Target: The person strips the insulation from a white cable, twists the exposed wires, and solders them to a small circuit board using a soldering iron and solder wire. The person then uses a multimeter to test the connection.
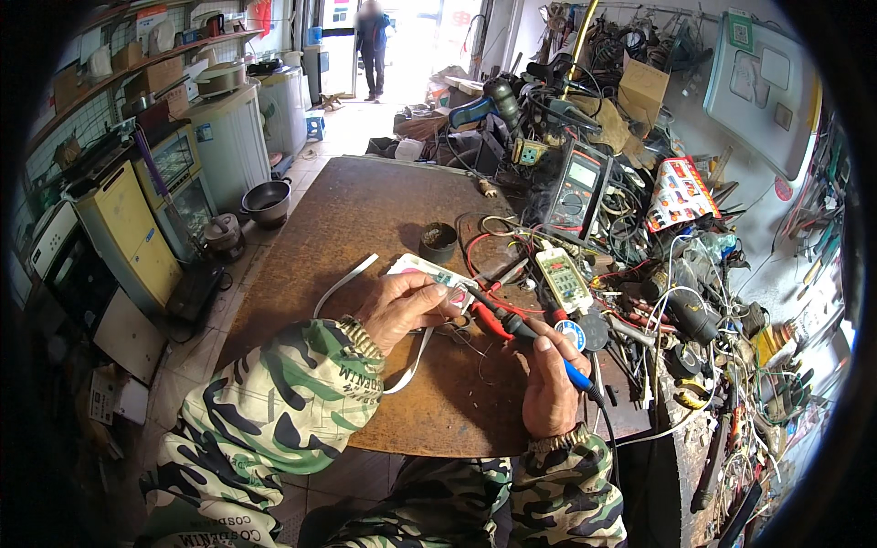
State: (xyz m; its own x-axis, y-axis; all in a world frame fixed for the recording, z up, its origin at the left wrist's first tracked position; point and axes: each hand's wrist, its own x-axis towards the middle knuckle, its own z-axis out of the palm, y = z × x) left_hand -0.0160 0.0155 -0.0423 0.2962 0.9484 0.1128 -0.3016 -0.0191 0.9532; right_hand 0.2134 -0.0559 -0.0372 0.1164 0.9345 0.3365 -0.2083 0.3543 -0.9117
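Observation:
My right hand (552, 388) is wrapped round a soldering iron (575, 375) with a blue and black handle. The iron slants up and left, its front end close to the fingers of my left hand (402, 310). Those fingers are pinched together over the table, by a white plastic housing (422, 265); what they grip is too small to make out. A flat white cable (345, 281) curves out on both sides of the left hand. Under the iron lies a red-handled tool (491, 321), partly covered. Behind the housing stands a small dark round pot (438, 241).
On the brown wooden table (365, 196), a pale yellow multimeter (564, 279) and a blue-labelled spool (570, 334) lie right of centre. A larger multimeter (577, 194) leans farther back. Tangled cables and tools crowd the right side. A person (373, 46) stands at the far doorway.

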